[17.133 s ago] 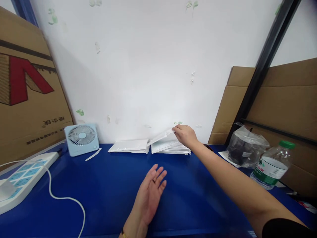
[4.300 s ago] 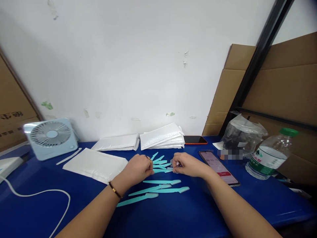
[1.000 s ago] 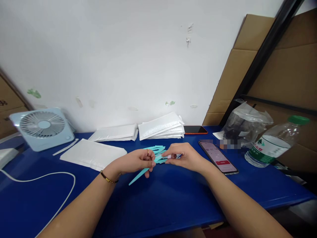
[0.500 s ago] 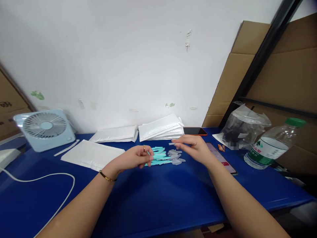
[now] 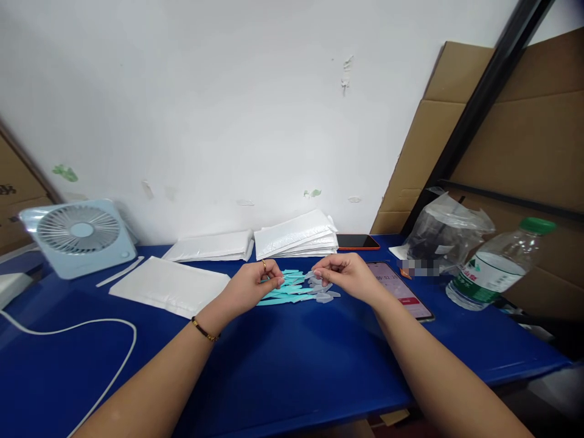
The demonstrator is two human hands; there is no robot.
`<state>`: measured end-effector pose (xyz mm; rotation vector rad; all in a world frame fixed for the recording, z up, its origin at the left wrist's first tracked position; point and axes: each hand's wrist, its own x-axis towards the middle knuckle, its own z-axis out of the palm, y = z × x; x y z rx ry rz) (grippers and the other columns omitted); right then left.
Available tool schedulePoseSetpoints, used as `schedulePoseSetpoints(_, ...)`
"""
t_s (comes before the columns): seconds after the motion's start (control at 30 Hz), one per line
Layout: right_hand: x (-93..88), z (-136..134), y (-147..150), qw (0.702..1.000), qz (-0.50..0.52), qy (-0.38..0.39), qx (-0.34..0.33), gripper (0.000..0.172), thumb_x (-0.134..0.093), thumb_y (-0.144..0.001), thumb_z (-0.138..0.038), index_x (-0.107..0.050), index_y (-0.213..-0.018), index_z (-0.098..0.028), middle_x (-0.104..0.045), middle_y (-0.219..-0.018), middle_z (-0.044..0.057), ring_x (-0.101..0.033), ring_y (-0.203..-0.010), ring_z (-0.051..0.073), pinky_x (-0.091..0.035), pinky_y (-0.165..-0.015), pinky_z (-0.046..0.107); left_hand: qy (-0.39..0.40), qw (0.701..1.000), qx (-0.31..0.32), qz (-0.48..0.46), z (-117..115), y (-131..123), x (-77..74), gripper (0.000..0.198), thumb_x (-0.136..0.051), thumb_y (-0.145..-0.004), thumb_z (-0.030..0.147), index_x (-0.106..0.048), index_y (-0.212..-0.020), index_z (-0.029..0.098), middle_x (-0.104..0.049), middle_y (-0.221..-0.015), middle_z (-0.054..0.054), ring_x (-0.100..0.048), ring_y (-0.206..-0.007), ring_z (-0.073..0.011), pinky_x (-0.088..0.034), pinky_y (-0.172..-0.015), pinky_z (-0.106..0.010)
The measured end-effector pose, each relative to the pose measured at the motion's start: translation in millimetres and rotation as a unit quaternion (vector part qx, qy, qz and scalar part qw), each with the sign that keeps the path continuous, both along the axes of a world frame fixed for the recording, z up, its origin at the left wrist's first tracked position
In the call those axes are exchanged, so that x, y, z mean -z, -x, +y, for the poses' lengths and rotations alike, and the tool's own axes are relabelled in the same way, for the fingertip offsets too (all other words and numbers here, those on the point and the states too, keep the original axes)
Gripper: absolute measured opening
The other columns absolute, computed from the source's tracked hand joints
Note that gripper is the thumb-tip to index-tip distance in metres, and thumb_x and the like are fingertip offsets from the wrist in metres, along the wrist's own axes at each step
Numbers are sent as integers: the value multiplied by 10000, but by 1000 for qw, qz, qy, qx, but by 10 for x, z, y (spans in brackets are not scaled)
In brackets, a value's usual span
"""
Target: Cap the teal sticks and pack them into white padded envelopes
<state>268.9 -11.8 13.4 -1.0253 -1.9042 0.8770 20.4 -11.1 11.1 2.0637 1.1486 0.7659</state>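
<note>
My left hand [image 5: 256, 285] is closed in a pinch on the handle end of a turquoise eyebrow razor [image 5: 294, 280], above the pile. My right hand [image 5: 347, 277] pinches a small translucent cap [image 5: 310, 275] at the razor's other end. Whether the cap sits on the blade or just beside it, I cannot tell. Below both hands, several more turquoise razors [image 5: 285, 299] lie side by side on the blue table [image 5: 292, 365], their clear caps [image 5: 325, 297] pointing right. Part of the pile is hidden by my fingers.
White padded mailers [image 5: 296, 234] are stacked against the wall, and another mailer [image 5: 168, 286] lies at left. A fan [image 5: 82, 237] and a white cable [image 5: 132, 347] are farther left. At right are a lit phone [image 5: 404, 295], a dark phone [image 5: 358, 241], a plastic bag [image 5: 449, 231] and a water bottle [image 5: 493, 271].
My right hand has moved slightly left and down, bringing the cap from apart to the razor's end. My left hand has risen a little with the razor. The view has shifted slightly.
</note>
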Motion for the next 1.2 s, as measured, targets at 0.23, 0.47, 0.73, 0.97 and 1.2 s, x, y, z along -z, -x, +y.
schedulePoseSetpoints(0.23,7,-4,67,1000,23,6,-14,264,-635,-738,-382,-696,-829,-142,-644,-630,38,-593,-551,125,-469,-519,233,16,1000,5,-18,1,-7,-9,240,-522,-782,415,-566,-772,179,-625,-700,-2,-550,-640,-122,-419,-579,-226)
schedulePoseSetpoints(0.47,17,42,-3,995,71,-61,37,220,-697,-686,-337,-700,-821,-164,-692,-774,64,-627,-662,162,-497,-590,279,46,998,-8,-52,45,29,-30,234,-550,-768,402,-566,-779,169,-617,-677,-6,-551,-639,-121,-417,-582,-225)
schedulePoseSetpoints(0.73,57,8,103,995,96,-10,-4,250,-704,-682,-334,-700,-856,-156,-696,-734,65,-651,-663,176,-521,-603,285,67,997,3,-47,-8,-14,-45,252,-544,-768,417,-556,-788,166,-608,-678,-5,-527,-605,-107,-382,-539,-206)
schedulePoseSetpoints(0.97,48,11,68,994,107,0,9,279,-705,-672,-365,-697,-852,-152,-695,-737,72,-654,-665,185,-529,-598,297,77,995,0,-61,17,-6,-47,273,-545,-760,431,-546,-793,160,-600,-675,-6,-512,-587,-98,-374,-529,-206)
schedulePoseSetpoints(1.2,119,-30,237,995,91,39,-34,290,-690,-679,-368,-699,-858,-141,-688,-712,64,-657,-675,185,-531,-618,296,111,992,16,-62,-42,-89,-5,274,-539,-775,433,-531,-786,160,-592,-659,4,-483,-528,-78,-364,-488,-194)
